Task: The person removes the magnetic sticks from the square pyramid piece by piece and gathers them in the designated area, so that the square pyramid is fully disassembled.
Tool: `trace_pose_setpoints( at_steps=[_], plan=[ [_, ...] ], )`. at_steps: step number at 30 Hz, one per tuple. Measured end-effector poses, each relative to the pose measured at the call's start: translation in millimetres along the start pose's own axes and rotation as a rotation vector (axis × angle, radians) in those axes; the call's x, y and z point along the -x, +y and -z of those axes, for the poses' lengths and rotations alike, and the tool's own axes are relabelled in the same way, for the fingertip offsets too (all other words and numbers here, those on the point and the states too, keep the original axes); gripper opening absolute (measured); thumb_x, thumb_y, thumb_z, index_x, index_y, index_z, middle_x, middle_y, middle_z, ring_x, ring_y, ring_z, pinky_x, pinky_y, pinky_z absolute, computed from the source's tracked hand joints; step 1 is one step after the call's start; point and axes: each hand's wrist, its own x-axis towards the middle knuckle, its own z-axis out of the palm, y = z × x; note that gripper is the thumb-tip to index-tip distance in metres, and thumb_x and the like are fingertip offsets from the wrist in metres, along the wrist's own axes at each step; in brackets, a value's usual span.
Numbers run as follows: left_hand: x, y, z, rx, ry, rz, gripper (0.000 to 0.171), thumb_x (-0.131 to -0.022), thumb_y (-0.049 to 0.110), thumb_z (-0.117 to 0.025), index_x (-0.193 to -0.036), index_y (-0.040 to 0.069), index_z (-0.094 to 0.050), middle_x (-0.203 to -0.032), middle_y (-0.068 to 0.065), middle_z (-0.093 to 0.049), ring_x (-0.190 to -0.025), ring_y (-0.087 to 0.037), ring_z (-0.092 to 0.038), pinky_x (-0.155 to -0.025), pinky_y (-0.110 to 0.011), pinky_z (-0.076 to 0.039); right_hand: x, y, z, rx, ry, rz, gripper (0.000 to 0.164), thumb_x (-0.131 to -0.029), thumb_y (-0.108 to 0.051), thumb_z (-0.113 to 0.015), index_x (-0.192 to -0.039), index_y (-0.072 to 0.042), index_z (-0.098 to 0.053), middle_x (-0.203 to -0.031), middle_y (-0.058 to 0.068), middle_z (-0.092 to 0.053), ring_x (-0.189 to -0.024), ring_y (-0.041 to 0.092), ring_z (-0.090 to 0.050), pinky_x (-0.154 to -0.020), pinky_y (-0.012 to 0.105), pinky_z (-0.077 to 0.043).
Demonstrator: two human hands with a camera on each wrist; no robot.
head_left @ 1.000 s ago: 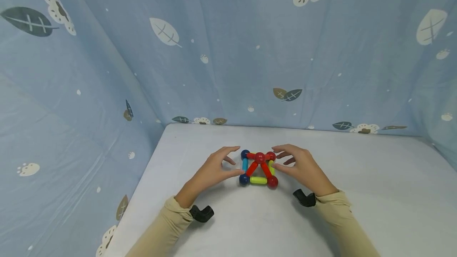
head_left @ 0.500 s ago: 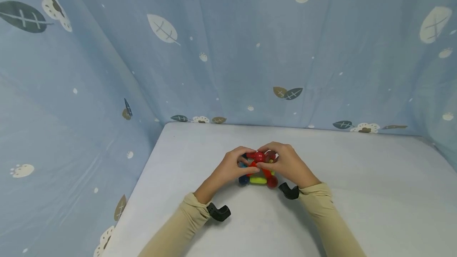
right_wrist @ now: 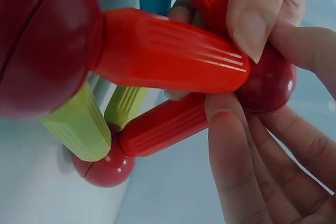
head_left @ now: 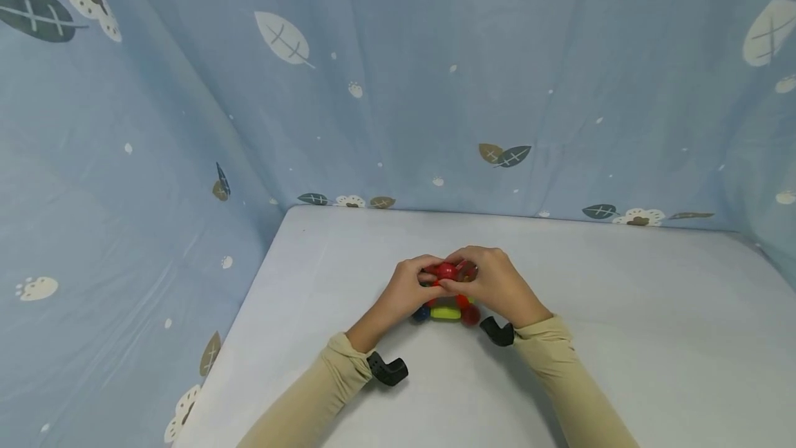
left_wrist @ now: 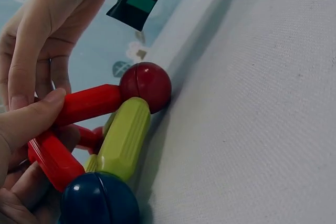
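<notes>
A toy pyramid (head_left: 445, 313) of coloured balls and ridged rods stands on the white table, as from a ball-and-stick building set. My left hand (head_left: 401, 289) grips its top from the left, my right hand (head_left: 494, 282) from the right. Fingers and thumbs surround the red top ball (right_wrist: 270, 80). Sloping red rods (right_wrist: 168, 53) run down from it between the fingertips. At the base, a yellow-green rod (left_wrist: 124, 139) joins a dark blue ball (left_wrist: 100, 200) to a dark red ball (left_wrist: 147, 86). In the head view, the hands cover much of the far side.
The white table (head_left: 622, 337) extends around the pyramid and both forearms. A light blue printed curtain (head_left: 398, 88) hangs behind the table and along its left side. Black wrist mounts (head_left: 388, 369) stick out below the wrists.
Both hands have come inward from either side of the pyramid, and their fingers have closed around its top ball and upper rods. The head view has tilted slightly downward.
</notes>
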Motion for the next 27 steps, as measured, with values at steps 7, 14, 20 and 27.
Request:
trace_pose_setpoints(
  at_steps=[7,14,20,27],
  plan=[
    [-1.4,-2.0,-0.8,0.007,0.013,-0.021,0.039,-0.090,0.006,-0.079,-0.127,-0.001,-0.069,-0.126,-0.019,-0.070,-0.109,-0.033,-0.075,-0.086,-0.025,-0.060,0.2,-3.3,-1.1,0.028,0.030,0.027,0.029,-0.084,-0.024,-0.087,-0.107,-0.010,-0.076,-0.098,-0.001,-0.077,-0.080,0.006,-0.071,-0.071,0.024,-0.060],
    [-1.6,-1.7,-1.3,0.011,0.013,-0.021,0.037,-0.090,0.004,-0.078,-0.126,-0.002,-0.069,-0.127,-0.021,-0.070,-0.110,-0.035,-0.074,-0.085,-0.025,-0.061,0.7,-1.5,-2.7,0.039,0.057,0.045,0.027,-0.083,-0.023,-0.087,-0.104,-0.009,-0.077,-0.096,0.000,-0.077,-0.078,0.007,-0.071,-0.070,0.024,-0.060],
    [-0.6,-0.7,-1.5,0.030,0.005,-0.023,0.035,-0.091,0.003,-0.077,-0.125,-0.001,-0.070,-0.125,-0.022,-0.070,-0.109,-0.034,-0.074,-0.084,-0.024,-0.060,1.3,1.9,-3.4,0.018,0.061,0.046,0.025,-0.083,-0.022,-0.087,-0.102,-0.010,-0.077,-0.094,-0.002,-0.077,-0.075,0.005,-0.070,-0.068,0.022,-0.058],
    [-0.5,0.7,-0.6,0.014,0.002,-0.021,0.035,-0.091,0.004,-0.077,-0.125,-0.002,-0.070,-0.125,-0.022,-0.070,-0.110,-0.035,-0.074,-0.084,-0.024,-0.061,0.5,3.5,-3.5,-0.005,0.064,0.044,0.023,-0.083,-0.022,-0.086,-0.101,-0.011,-0.077,-0.092,-0.002,-0.077,-0.075,0.004,-0.070,-0.068,0.022,-0.059]
  ],
)
